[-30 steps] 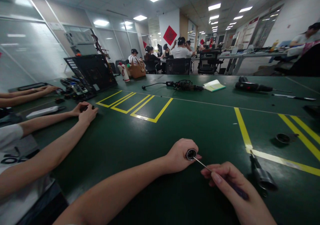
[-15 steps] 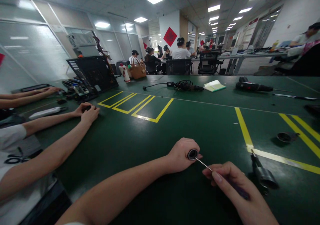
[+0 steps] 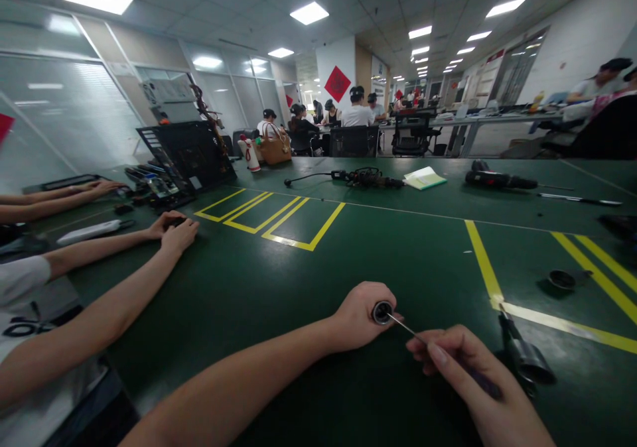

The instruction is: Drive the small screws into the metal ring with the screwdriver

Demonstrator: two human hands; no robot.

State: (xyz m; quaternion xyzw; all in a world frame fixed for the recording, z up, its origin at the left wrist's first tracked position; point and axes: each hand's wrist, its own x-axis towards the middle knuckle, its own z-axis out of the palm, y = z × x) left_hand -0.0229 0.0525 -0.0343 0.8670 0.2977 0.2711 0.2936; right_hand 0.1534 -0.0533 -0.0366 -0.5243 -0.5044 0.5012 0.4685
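My left hand is closed around a dark, round, hollow part with a metal rim, its open end turned toward my right hand. Most of that part is hidden in my fist. Between thumb and fingers, my right hand grips a thin screwdriver with a dark purple handle; its tip reaches into the part's opening. Beside my right hand a metal cylindrical part with a pointed end lies on the green table. Farther right is a small dark metal cup-shaped part.
Along the table's back lie a black cabled assembly, a green-white notepad and a power drill. Yellow tape marks the surface. At left a co-worker's hands hold a small dark thing near a black panel.
The whole view has shifted slightly, with the table lower in the picture. My hands keep their holds, and the screwdriver tip stays at the part's opening.
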